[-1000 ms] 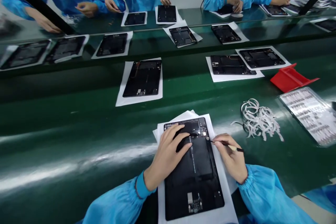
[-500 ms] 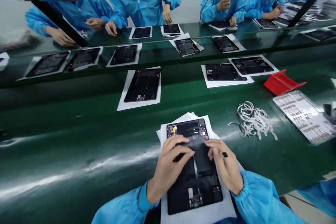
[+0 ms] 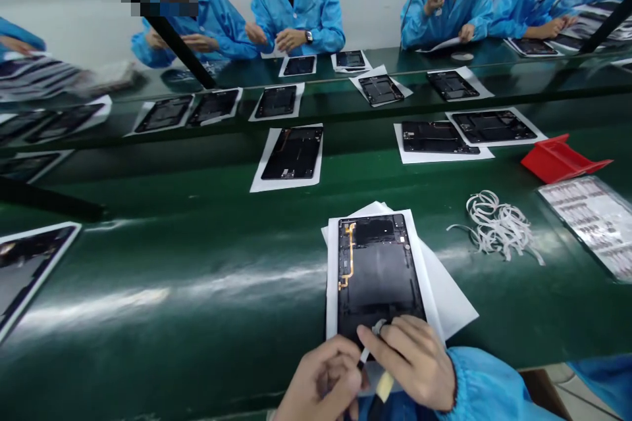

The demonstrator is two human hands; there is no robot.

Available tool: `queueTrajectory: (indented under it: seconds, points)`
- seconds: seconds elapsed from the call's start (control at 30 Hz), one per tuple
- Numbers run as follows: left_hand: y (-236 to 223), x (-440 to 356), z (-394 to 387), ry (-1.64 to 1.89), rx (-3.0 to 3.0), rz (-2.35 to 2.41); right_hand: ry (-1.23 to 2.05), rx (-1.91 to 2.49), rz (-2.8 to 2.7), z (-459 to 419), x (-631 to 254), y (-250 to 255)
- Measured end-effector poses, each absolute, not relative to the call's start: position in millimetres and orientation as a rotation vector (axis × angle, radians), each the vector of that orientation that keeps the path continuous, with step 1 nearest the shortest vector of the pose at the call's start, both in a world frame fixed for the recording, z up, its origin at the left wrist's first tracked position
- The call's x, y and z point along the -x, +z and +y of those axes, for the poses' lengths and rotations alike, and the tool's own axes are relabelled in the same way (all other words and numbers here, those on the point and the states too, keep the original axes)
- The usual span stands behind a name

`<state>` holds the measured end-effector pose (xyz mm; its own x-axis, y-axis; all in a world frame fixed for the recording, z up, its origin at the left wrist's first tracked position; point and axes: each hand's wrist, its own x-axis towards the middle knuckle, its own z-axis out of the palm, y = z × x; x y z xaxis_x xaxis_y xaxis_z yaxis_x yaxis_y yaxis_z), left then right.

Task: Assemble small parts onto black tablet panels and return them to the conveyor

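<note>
A dark tablet housing [image 3: 380, 276] with an orange flex cable [image 3: 351, 251] along its left side lies on white paper sheets [image 3: 451, 296] before me. Over its near end, my left hand [image 3: 326, 378] is closed, its fingertips pinching a short narrow strip [image 3: 365, 356], white with a dark end. My right hand [image 3: 415, 362] is closed beside it, its fingertips close to that strip. A thin tool with a yellow band [image 3: 384, 386] and a black end comes out below the right palm; its kind is unclear. A small greyish piece shows at the right fingers, partly hidden.
Curled white strips [image 3: 501, 223] lie to the right, near a red tray [image 3: 563, 158] and a clear-wrapped sheet of small parts [image 3: 592, 220]. More tablet housings [image 3: 293, 152] on paper lie along the bench and raised shelf [image 3: 326, 99]. Several co-workers in blue sit opposite.
Both hands have moved from the housing's middle to its near end. The orange cable now shows, and the pale ribbon along the middle is no longer seen. The view has turned left.
</note>
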<state>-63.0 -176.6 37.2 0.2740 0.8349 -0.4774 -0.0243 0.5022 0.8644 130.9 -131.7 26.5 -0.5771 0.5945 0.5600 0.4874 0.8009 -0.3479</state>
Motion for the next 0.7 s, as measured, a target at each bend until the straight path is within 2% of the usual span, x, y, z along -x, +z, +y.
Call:
queueTrajectory:
  seconds: [0.1,0.23,0.6,0.7]
  points:
    - [38.5,58.1,-166.8,0.629,-0.926,1.226,0.333,0.838,-2.274,-134.3,-133.2,27.4]
    - [39.9,51.7,-153.5,0.724,-1.096,1.298,0.511,0.974,-2.189,-142.2,-142.4,36.0]
    - [46.3,22.8,-140.8,0.864,-2.182,1.054,0.102,1.122,-2.506,-155.6,-167.4,59.3]
    - [41.4,25.7,-141.2,0.798,-2.361,1.064,0.137,1.135,-2.539,-153.4,-169.4,57.4]
